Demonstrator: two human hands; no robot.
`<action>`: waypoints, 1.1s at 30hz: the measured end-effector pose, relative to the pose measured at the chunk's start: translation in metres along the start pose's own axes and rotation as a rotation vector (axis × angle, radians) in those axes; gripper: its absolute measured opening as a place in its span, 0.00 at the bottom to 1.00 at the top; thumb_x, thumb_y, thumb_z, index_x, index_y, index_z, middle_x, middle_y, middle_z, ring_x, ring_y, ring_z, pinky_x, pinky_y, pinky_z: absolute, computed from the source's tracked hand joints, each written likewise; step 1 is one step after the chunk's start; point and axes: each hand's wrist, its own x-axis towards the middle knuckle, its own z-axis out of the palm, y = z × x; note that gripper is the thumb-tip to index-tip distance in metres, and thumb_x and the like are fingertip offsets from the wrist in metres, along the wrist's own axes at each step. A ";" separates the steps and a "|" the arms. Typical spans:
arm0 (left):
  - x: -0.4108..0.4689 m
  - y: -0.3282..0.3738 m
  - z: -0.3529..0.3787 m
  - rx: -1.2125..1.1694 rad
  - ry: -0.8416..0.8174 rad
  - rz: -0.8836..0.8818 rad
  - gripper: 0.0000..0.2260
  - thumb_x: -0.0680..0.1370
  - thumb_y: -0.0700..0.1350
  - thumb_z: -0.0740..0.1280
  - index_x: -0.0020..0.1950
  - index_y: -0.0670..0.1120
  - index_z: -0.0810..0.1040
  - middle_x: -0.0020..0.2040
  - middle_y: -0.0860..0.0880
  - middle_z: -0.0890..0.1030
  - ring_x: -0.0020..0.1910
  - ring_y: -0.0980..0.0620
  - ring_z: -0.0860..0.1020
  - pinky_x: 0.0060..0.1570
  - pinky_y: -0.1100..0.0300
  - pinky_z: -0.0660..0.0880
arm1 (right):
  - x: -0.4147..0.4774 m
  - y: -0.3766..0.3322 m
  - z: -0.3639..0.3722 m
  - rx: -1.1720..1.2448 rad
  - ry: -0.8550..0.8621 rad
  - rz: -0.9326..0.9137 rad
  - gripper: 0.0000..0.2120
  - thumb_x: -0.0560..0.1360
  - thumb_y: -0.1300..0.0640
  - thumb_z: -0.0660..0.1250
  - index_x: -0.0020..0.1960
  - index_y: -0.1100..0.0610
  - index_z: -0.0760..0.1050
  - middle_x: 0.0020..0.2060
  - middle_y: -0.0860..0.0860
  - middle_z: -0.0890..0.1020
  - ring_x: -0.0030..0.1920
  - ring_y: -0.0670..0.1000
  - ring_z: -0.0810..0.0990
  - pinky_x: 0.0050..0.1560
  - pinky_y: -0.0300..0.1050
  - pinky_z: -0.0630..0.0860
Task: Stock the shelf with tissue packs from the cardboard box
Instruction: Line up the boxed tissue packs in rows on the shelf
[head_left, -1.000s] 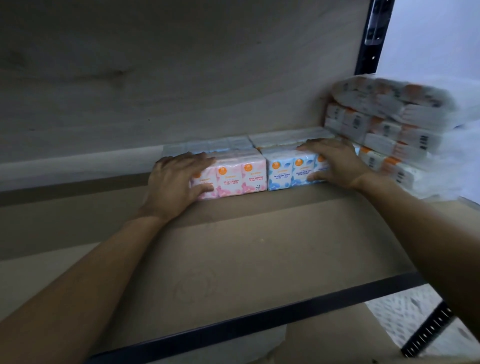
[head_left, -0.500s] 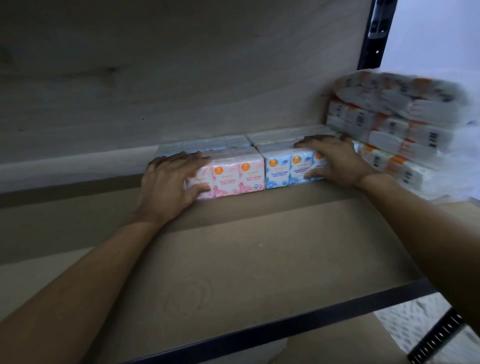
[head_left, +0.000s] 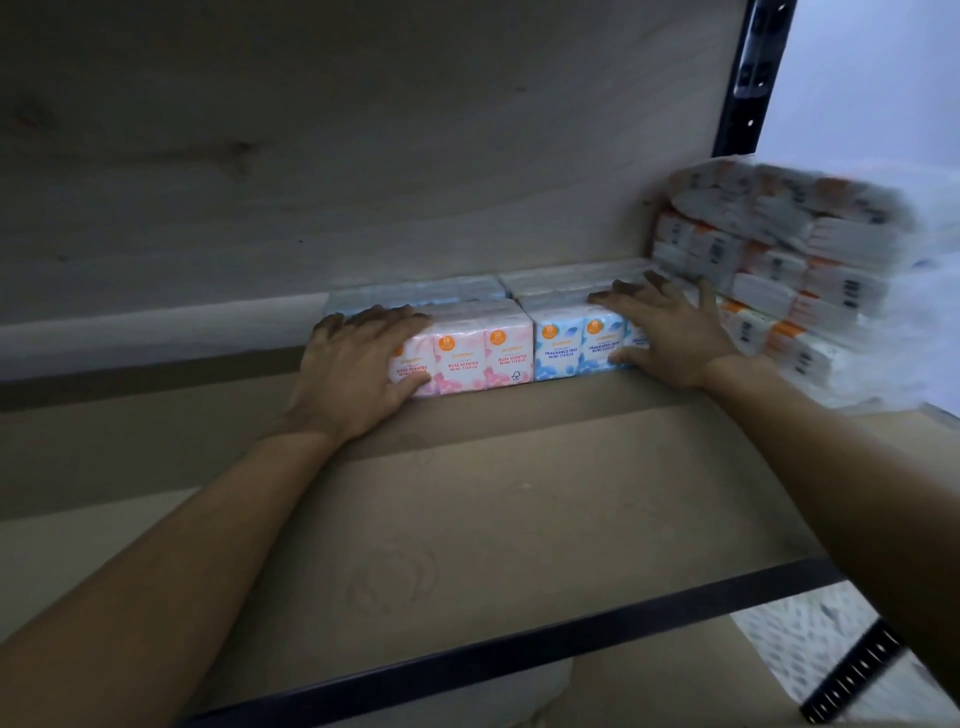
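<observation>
Little is seen to have moved since the earlier frames: both hands are kept on the same two front packs, and only the fingers of the right hand (head_left: 670, 338) are now spread wider, one of them stretched toward the wrapped stack (head_left: 779, 270) at the right.

The pink tissue pack (head_left: 483, 353) and the blue tissue pack (head_left: 571, 343) are stood side by side, touching, at the back of the shelf board (head_left: 467, 519), with their printed faces turned to the front. A second row of packs (head_left: 431, 291) is set directly behind them, against the wooden back panel (head_left: 363, 156).

The pink tissue pack is gripped at its left end by the left hand (head_left: 353, 369): the fingers are bent over its top and the thumb is laid on its front face. The right end of the blue tissue pack is covered by the right hand, whose straight, splayed fingers are pressed flat on the top while the thumb is rested low against the front; nothing is clasped by it.

The wrapped stack is piled just beside the blue tissue pack, below the black upright (head_left: 753, 78). It is blurred, so single packs in it cannot be counted.
</observation>
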 end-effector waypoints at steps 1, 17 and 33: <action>0.001 0.002 -0.002 0.029 -0.012 -0.001 0.29 0.72 0.59 0.69 0.71 0.54 0.70 0.70 0.50 0.74 0.69 0.47 0.72 0.67 0.43 0.62 | -0.001 -0.003 -0.002 -0.014 -0.011 0.009 0.37 0.73 0.43 0.68 0.75 0.37 0.52 0.77 0.46 0.56 0.78 0.52 0.49 0.72 0.66 0.41; -0.003 0.028 -0.024 -0.081 -0.335 -0.167 0.30 0.79 0.61 0.56 0.78 0.59 0.49 0.80 0.52 0.49 0.79 0.49 0.47 0.76 0.46 0.44 | -0.046 -0.042 -0.030 0.097 -0.168 0.080 0.37 0.77 0.46 0.63 0.78 0.42 0.44 0.79 0.47 0.45 0.78 0.51 0.43 0.76 0.57 0.43; -0.087 0.133 -0.110 -0.462 -0.467 -0.194 0.27 0.80 0.61 0.55 0.78 0.57 0.54 0.80 0.52 0.52 0.78 0.49 0.52 0.76 0.46 0.49 | -0.178 -0.096 -0.081 0.362 -0.262 0.206 0.30 0.77 0.40 0.62 0.75 0.52 0.62 0.74 0.53 0.66 0.73 0.54 0.63 0.73 0.48 0.59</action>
